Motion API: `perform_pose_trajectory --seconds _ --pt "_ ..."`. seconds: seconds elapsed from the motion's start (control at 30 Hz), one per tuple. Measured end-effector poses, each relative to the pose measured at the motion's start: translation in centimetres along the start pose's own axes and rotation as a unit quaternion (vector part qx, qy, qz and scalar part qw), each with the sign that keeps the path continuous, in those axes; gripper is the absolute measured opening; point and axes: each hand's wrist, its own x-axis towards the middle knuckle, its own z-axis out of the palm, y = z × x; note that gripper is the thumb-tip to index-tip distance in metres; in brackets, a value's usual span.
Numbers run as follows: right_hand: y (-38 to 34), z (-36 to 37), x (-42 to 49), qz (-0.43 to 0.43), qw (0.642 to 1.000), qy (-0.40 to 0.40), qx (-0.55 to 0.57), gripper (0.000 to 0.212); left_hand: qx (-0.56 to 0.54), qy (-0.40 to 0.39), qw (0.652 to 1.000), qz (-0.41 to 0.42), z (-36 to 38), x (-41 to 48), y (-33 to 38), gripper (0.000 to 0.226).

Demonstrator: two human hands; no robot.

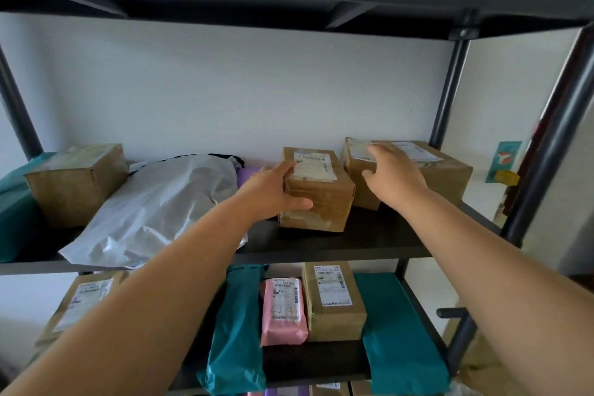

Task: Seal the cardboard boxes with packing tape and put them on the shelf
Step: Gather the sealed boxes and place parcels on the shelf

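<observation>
A small taped cardboard box point(324, 199) with a white label stands on the dark shelf board point(369, 241). My left hand point(273, 190) grips its left side, thumb across the front face. My right hand point(392, 170) hovers with spread fingers just right of that box, in front of a larger cardboard box point(446, 173) at the shelf's right end. Whether the right hand touches either box is unclear. No tape roll is in view.
On the same shelf lie a grey mailer bag point(160, 202), another cardboard box point(77, 183) at the left and a teal bag point(13, 202). The shelf below holds teal bags point(398, 331), a pink parcel point(283, 312) and boxes point(334, 299). Black posts point(450, 87) frame the unit.
</observation>
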Motion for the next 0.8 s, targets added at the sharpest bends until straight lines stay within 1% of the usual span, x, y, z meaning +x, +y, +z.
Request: perform_pose_trajectory --seconds 0.07,0.1,0.17,0.33,0.43,0.53,0.63,0.7,0.73,0.8 --pt "0.9 0.0 0.8 -0.022 0.995 -0.072 -0.072 0.066 -0.006 0.02 1.0 0.002 0.5 0.7 0.2 0.099" --pt "1.4 0.0 1.2 -0.028 0.991 -0.089 -0.094 0.068 -0.018 0.027 0.999 -0.002 0.8 1.1 0.3 0.098" --pt "2.1 0.1 1.8 -0.042 0.988 -0.09 -0.117 0.064 -0.036 0.035 0.999 -0.01 1.3 1.9 0.5 0.096" --pt "3.4 -0.4 2.7 -0.055 0.991 -0.075 -0.096 0.048 -0.057 0.054 0.997 -0.027 2.8 3.4 0.1 0.097" --pt "4.2 -0.3 3.1 -0.064 0.992 -0.087 -0.059 0.05 -0.061 0.054 0.996 -0.037 3.0 4.2 0.2 0.096" --pt "4.4 -0.1 3.5 -0.069 0.993 -0.087 -0.037 0.05 -0.055 0.035 0.997 -0.033 2.8 4.7 0.7 0.093" --pt "4.5 0.3 3.8 -0.075 0.994 -0.077 -0.025 0.05 -0.031 0.017 0.999 -0.032 2.5 4.8 0.6 0.093" --pt "4.4 0.7 3.8 -0.085 0.993 -0.076 -0.038 0.048 -0.003 0.023 0.999 -0.044 2.5 4.9 0.6 0.094" --pt "4.3 0.9 3.8 -0.089 0.992 -0.076 -0.049 0.048 0.016 0.028 0.998 -0.056 2.5 4.8 0.7 0.096" --pt "4.1 1.2 3.9 -0.092 0.99 -0.08 -0.065 0.05 0.087 0.042 0.992 -0.087 2.6 4.8 1.3 0.102"
